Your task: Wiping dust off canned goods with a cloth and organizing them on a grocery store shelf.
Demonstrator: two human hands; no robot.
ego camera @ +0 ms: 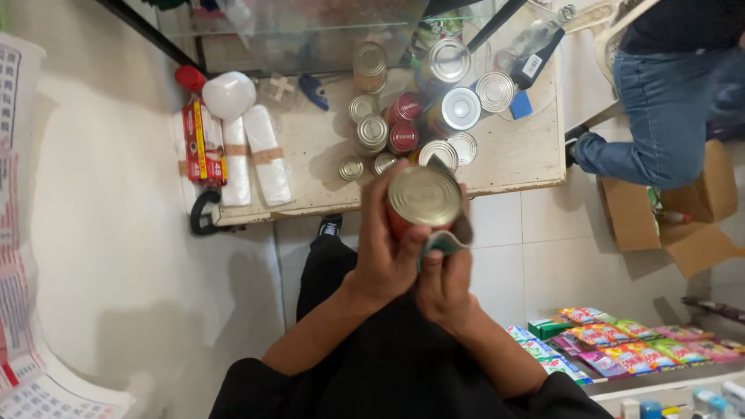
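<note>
1. The left hand (pixel 386 252) wraps around the side of a round metal can (pixel 424 197), fingers curled on its red wall; the can's flat, dull silver lid faces up.
2. The right hand (pixel 445 281) is pressed against the can's lower side, pinching a soft, crumpled grey-green cloth (pixel 450 237) onto it. Both hands are together, closed on the can.
3. Just beyond the hands lies a worn, pale counter (pixel 520 155) carrying a cluster of cans (pixel 415 116), ringed metal lids up, some with red walls.
4. Farther left of the hands on the counter lie two white wrapped rolls (pixel 252 155) and a flat red box (pixel 202 143).
5. To the right of the hands, a tray of shiny, colourful packets (pixel 628 349) sits low, and an open cardboard box (pixel 683 217) stands on the tiled floor.
</note>
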